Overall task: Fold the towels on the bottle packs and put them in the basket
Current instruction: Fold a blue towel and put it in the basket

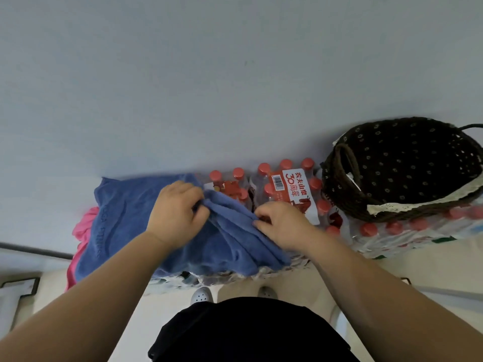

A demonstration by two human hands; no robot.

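Observation:
A blue towel (125, 220) lies spread over shrink-wrapped packs of red-capped bottles (287, 186) that stand against a pale wall. My left hand (175, 210) pinches a raised fold of the blue towel near its right edge. My right hand (282, 223) grips the same fold a little further right and nearer to me. A pink towel (82, 231) pokes out from under the blue one at the left. A dark woven basket (402, 168) with a lace-trimmed, dotted lining sits on the bottle packs at the right, with nothing in it that I can see.
The pale wall (235, 74) rises directly behind the packs. More bottle packs (407, 231) carry the basket. My feet in white shoes (201, 295) stand on the light floor just before the packs. A grey rail (34, 250) runs at the left.

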